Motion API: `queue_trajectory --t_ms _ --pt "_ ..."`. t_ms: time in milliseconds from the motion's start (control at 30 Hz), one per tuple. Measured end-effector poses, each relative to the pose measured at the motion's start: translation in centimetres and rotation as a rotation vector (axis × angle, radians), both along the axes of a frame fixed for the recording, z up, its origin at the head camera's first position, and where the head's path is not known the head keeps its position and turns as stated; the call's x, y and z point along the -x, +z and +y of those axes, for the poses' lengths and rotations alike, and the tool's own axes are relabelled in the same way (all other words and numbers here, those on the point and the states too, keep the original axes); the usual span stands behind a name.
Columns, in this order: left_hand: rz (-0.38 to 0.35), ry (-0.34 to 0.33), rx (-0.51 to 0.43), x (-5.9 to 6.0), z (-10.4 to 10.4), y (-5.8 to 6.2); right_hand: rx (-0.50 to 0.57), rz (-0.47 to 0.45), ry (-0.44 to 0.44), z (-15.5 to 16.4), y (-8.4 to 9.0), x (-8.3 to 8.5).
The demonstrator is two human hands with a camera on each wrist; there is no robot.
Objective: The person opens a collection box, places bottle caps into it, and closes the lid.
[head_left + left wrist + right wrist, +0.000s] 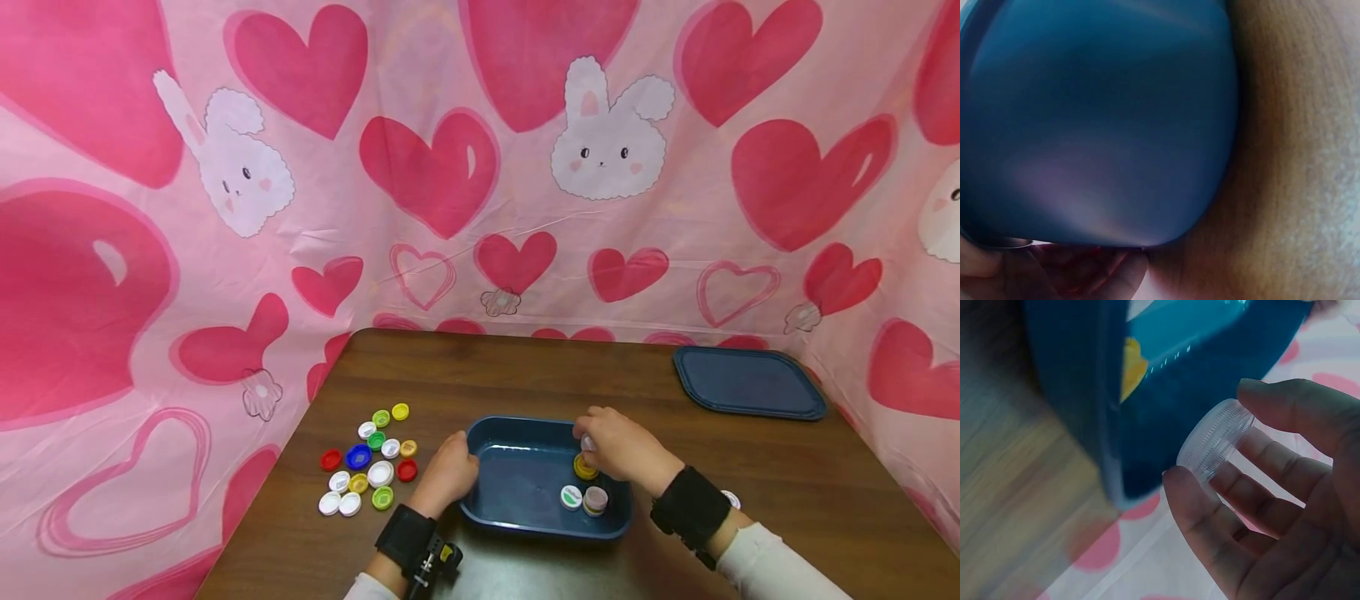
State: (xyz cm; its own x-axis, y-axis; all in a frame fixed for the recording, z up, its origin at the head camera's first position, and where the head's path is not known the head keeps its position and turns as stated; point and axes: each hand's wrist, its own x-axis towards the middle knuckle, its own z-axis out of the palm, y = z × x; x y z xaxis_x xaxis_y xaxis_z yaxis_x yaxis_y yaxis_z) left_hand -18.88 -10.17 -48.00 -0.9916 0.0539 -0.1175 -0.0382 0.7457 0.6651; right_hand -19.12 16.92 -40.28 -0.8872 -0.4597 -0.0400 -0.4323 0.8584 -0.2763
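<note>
A deep blue tray (517, 479) stands on the table; its outer wall (1104, 125) fills much of the left wrist view. My left hand (454, 468) grips the tray's left rim, thumb on the rim side and fingers beneath. Over the tray's right end, my right hand (618, 446) pinches a translucent, ridged bottle cap (1216, 440) between thumb and fingers. Below that hand lies a yellow cap (585, 468) in the tray. Near it are a white cap with green print (571, 497) and a pale cap stack (595, 501).
Many loose caps lie left of the tray, among them a blue cap (358, 457), a red cap (331, 460) and a white cap (380, 474). A flat blue lid (750, 382) lies at the back right. Another white cap (731, 499) shows partly behind the right wrist.
</note>
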Motion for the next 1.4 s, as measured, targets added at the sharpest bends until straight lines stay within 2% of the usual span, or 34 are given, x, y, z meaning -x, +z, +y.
queue_trajectory --t_ms 500,867,1200,1400 --pt "0.002 0.000 0.005 0.0 0.1 0.3 -0.099 -0.107 0.080 -3.6 -1.1 0.9" --pt "-0.005 0.004 -0.003 0.1 0.1 0.2 -0.205 -0.091 0.128 -5.4 -1.6 1.1" --pt "-0.026 0.013 -0.004 0.1 0.2 0.2 -0.198 -0.043 0.160 -5.3 -2.2 1.3" --pt "-0.027 0.013 -0.004 -0.1 0.2 0.3 -0.169 -0.084 0.139 -5.0 -1.3 1.5"
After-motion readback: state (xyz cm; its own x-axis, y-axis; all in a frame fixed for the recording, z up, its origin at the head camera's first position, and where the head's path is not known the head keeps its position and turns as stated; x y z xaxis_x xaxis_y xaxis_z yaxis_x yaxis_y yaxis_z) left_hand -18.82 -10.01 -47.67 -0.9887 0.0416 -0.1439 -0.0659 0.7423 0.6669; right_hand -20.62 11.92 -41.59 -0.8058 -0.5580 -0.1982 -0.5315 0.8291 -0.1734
